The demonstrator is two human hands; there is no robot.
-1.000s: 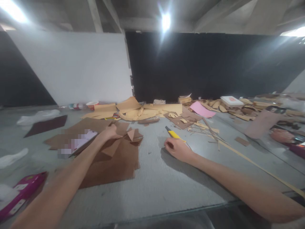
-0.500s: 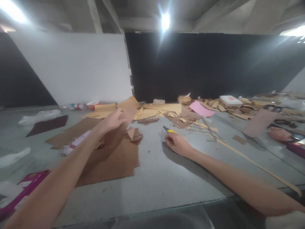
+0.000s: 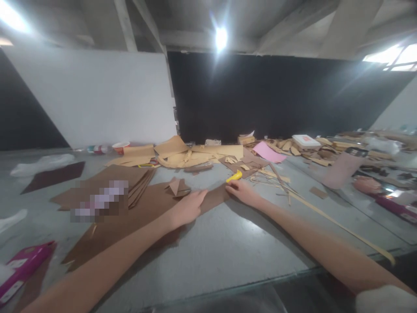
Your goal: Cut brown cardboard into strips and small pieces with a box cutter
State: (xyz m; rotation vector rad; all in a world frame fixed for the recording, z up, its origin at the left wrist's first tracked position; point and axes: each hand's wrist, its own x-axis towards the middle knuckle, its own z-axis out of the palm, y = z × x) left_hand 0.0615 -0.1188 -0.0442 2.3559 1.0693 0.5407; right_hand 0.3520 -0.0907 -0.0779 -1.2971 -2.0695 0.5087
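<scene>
A brown sheet piece (image 3: 213, 201) lies on the grey table between my two hands. My left hand (image 3: 187, 211) is closed over its left part, fingers together and pointing right; the thumb is hidden. At the piece's right end is my right hand (image 3: 243, 193), curled round a utility knife (image 3: 234, 176) whose yellow handle shows above the fingers. The blade cannot be made out. To the left of my left hand, large brown sheets (image 3: 150, 204) overlap in a stack, with small folded brown scraps (image 3: 176, 188) on top.
Yellowish sheets (image 3: 215, 152) and a pink sheet (image 3: 269, 152) lie at the back. Thin strips (image 3: 342, 226) and offcuts spread to the right. A red-and-white cup (image 3: 120, 148) stands back left, a magenta object (image 3: 26, 265) front left. The table's near edge (image 3: 260, 278) runs below my arms.
My left hand has come down and to the right, bringing the brown piece from above the stack to the table by my right hand. The knife's yellow handle now points up and right.
</scene>
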